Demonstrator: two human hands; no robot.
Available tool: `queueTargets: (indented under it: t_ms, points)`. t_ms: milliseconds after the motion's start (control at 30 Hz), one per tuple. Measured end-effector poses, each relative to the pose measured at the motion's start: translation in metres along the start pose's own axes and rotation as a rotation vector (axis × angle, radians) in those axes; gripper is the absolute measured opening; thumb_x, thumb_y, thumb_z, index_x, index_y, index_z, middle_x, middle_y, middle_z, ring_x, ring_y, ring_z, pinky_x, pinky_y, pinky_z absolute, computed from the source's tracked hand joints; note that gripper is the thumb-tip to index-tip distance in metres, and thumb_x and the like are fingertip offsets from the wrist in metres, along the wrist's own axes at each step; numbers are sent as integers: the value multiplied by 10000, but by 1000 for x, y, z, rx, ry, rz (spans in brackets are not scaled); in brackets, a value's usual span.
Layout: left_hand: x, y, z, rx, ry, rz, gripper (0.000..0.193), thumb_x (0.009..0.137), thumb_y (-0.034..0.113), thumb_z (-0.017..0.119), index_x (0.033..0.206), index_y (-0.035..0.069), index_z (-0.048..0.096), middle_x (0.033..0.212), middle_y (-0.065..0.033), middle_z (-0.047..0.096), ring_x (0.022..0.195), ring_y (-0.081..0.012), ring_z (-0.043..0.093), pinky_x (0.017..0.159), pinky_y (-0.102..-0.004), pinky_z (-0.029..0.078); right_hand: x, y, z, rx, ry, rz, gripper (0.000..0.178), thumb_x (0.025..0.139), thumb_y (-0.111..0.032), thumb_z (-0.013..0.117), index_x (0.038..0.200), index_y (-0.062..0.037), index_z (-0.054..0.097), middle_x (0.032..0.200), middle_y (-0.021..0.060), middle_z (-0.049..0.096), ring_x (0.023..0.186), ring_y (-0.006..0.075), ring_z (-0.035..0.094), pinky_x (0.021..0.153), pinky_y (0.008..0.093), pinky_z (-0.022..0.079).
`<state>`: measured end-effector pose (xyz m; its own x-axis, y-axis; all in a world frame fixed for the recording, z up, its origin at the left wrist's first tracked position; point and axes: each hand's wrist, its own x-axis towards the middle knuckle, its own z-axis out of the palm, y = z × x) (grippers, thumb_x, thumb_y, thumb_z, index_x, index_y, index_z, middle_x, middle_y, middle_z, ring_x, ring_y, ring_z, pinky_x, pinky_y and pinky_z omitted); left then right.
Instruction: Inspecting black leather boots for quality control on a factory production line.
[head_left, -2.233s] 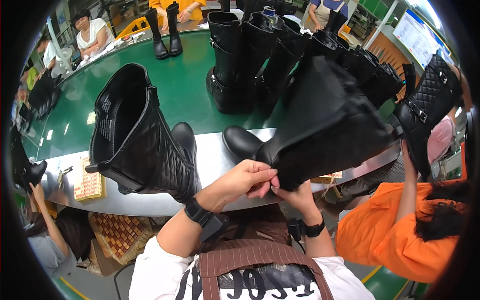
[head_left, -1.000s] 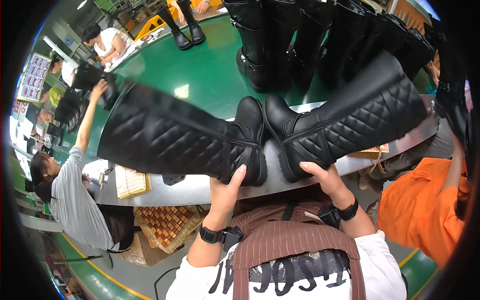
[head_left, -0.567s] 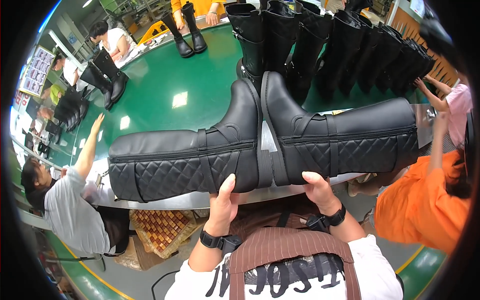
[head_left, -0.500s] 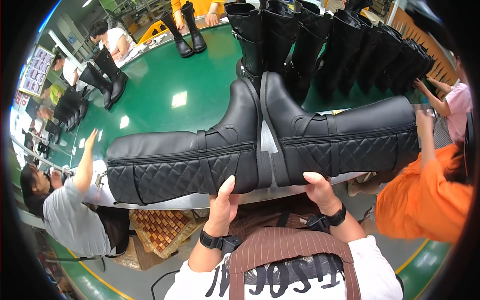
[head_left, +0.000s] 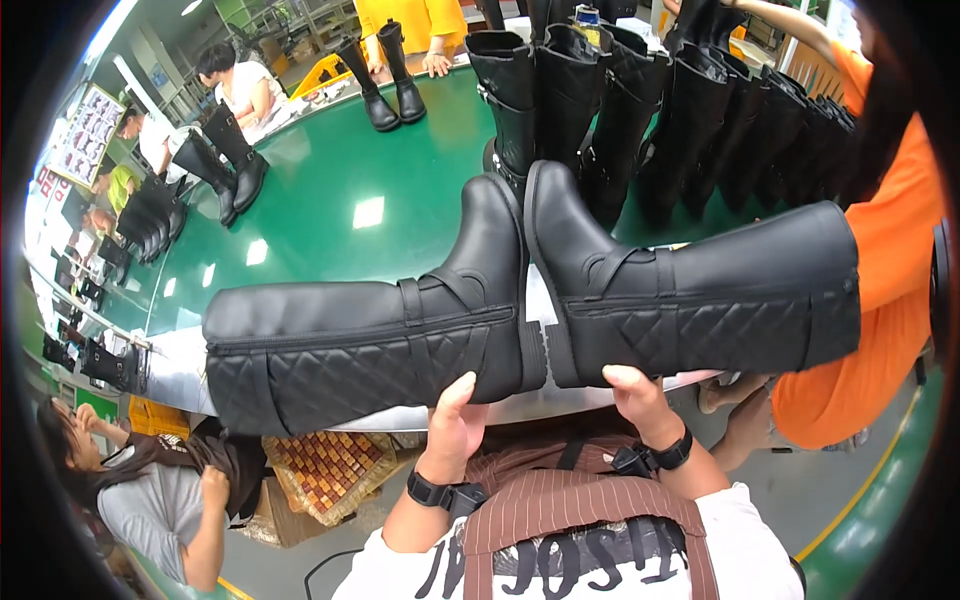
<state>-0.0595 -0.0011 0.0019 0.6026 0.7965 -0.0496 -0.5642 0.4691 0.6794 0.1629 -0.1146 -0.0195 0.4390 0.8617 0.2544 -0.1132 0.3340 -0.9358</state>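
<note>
Two tall black boots lie sideways in front of me, sole to sole, their shafts pointing outward. Each has a smooth upper, a quilted panel, crossed straps at the ankle and a long side zipper, closed. My left hand (head_left: 455,425) grips the left boot (head_left: 330,310) near its heel from below, thumb in front and fingers hidden behind it. In the same way, my right hand (head_left: 640,405) holds the right boot (head_left: 740,260) by the heel end. Their soles nearly meet in the middle, with a narrow gap near the heels.
A green-topped table (head_left: 310,220) with a pale metal edge curves before me. Rows of upright black boots (head_left: 690,110) crowd its far right; more pairs (head_left: 225,165) stand left and far. A person in orange (head_left: 890,250) is close at right, one in grey (head_left: 160,510) at left.
The boots stay in both hands and sit slightly lower in view. The person in orange has risen and reaches toward the far boots. The person in grey has drawn an arm back from the table.
</note>
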Motion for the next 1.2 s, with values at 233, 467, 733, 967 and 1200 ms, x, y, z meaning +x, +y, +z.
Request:
queueTargets:
  t_ms: [233,467,733,967,1200]
  points:
    - [-4,7,8,-116,0,-105,502,862,335,561,1257,24,568,1272,-97,607,1187,-258,557,1052,-416,390,-9,5,-4,669,-103,323,220,887,-87,550,1042,19,665,1073,120,683,1044,233,633,948,342,473]
    - [-4,5,19,-155,26,-133,527,863,375,577,1282,57,551,1282,-86,600,1196,-266,545,1026,-459,406,2,-16,20,744,-136,332,428,882,-231,500,1187,55,594,1224,153,623,1152,270,571,1029,409,399]
    - [-6,1,18,-157,41,-94,520,868,381,574,1269,50,557,1265,-88,608,1156,-269,569,987,-461,434,5,-15,16,724,-157,399,496,869,-281,517,1237,48,563,1280,144,590,1205,272,533,1066,416,358]
    - [-7,2,21,-123,79,-79,518,873,387,551,1260,42,561,1257,-99,611,1149,-273,573,969,-463,447,6,-15,17,733,-174,390,498,857,-278,522,1230,49,570,1281,141,592,1211,269,529,1071,414,353]
    - [-9,0,8,-133,60,-109,511,873,363,540,1243,11,571,1236,-125,622,1143,-295,582,989,-482,433,-2,-2,8,728,-160,381,455,854,-243,523,1183,61,604,1250,152,613,1192,276,546,1061,412,364]
